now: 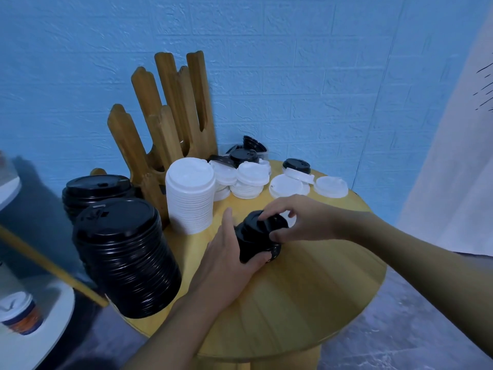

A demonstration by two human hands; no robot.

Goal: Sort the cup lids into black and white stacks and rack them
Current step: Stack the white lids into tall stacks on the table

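Black lid stack (254, 237) | left hand (226, 260) grips side | right hand (298, 222) pinches top

A blue brick-textured wall (293, 62) backs a round wooden table (306, 289) over grey floor (416, 332).

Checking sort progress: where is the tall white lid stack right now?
In the head view, the tall white lid stack stands left of centre on the round table, just right of the wooden rack and beyond the nearest black lid stack.

Single head cam – looks forward and down, close over the round yellow wooden bench (306, 289), blue brick-textured wall (293, 62) behind.
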